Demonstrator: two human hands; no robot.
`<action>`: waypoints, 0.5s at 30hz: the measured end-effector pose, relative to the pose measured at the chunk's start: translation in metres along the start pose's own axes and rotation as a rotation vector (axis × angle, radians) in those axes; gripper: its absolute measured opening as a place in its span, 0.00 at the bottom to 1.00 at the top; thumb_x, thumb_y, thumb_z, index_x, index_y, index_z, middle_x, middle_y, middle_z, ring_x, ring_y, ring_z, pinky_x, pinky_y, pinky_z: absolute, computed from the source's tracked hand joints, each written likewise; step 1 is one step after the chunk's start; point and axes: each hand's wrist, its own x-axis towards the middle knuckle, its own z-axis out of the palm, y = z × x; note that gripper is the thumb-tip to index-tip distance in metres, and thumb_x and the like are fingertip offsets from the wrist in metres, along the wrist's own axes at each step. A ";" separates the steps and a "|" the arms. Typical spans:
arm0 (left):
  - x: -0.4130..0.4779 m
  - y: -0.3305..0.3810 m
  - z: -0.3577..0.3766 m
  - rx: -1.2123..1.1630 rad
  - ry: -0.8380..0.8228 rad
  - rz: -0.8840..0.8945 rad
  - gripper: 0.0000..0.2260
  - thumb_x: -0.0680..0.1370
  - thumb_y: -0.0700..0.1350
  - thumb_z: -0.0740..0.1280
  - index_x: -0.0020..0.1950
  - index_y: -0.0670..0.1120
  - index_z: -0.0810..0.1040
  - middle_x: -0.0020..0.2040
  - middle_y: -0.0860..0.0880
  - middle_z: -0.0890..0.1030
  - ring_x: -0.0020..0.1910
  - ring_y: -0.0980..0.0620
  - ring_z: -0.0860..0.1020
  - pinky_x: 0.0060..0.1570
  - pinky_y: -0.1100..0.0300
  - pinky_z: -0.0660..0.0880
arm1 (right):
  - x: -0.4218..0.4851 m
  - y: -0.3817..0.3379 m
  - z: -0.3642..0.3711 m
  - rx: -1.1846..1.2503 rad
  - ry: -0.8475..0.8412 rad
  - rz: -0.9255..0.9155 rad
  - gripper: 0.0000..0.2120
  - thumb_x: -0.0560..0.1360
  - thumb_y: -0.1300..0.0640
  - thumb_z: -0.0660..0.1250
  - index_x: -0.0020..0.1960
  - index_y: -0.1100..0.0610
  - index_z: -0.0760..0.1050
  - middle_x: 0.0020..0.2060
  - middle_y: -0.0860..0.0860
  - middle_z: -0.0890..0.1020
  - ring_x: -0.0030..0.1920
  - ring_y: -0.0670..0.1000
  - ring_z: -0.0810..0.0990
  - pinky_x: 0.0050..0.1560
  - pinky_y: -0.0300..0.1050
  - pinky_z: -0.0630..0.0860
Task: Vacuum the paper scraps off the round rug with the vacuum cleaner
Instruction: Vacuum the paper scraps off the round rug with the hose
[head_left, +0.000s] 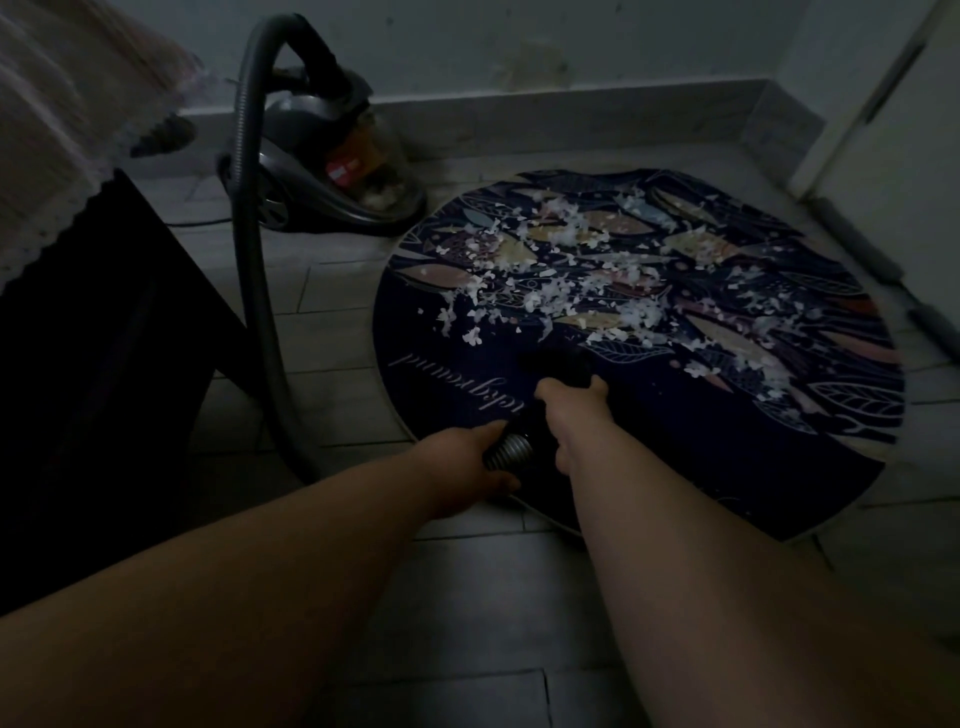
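The paper scraps (550, 291) lie thick across the middle and far half of the round rug (675, 457), white bits scattered over its leaf pattern. The near part, by the lettering, looks bare of them. The dark nozzle (558, 364) sits on the rug just short of the nearest scraps. The right hand (571, 402) is wrapped round the tube behind it, and the left hand (467, 462) grips the ribbed end of the hose (249, 260) at the rug's near edge.

To my eye the job has hardly begun. I'd keep the nozzle low and flat and push it forward in slow, overlapping strokes from the near fringe of the litter towards the wall. The left hand should feed out slack so the hose doesn't drag the light rug or flick the scraps onto the tiles.

The hose arches up and back to the vacuum cleaner (332, 171), which stands on the floor beyond the rug's left edge. Its clear dust bin (376, 192) seems to hold some pale fluff, though the light is too dim to tell how full it is. A dark cabinet (104, 338) under a lace cloth (52, 156) stands at the left.
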 end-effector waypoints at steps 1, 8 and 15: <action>-0.001 0.000 0.001 -0.004 0.000 0.000 0.33 0.76 0.53 0.67 0.77 0.53 0.53 0.71 0.46 0.68 0.67 0.48 0.69 0.62 0.63 0.66 | 0.000 0.000 0.000 -0.004 -0.004 0.003 0.41 0.76 0.56 0.66 0.79 0.43 0.44 0.63 0.59 0.71 0.51 0.61 0.76 0.55 0.61 0.78; 0.000 -0.009 -0.008 0.018 -0.016 0.009 0.34 0.76 0.54 0.67 0.77 0.53 0.53 0.72 0.46 0.67 0.69 0.48 0.68 0.64 0.62 0.65 | -0.001 -0.001 0.007 0.020 -0.051 0.030 0.41 0.75 0.55 0.66 0.79 0.41 0.44 0.65 0.59 0.70 0.55 0.62 0.76 0.57 0.61 0.78; 0.016 -0.015 -0.006 0.026 -0.045 0.050 0.35 0.76 0.53 0.67 0.77 0.52 0.52 0.74 0.46 0.64 0.71 0.48 0.66 0.67 0.62 0.63 | 0.008 0.007 0.005 0.136 -0.010 0.051 0.42 0.76 0.52 0.68 0.79 0.40 0.44 0.72 0.58 0.65 0.61 0.62 0.73 0.60 0.63 0.75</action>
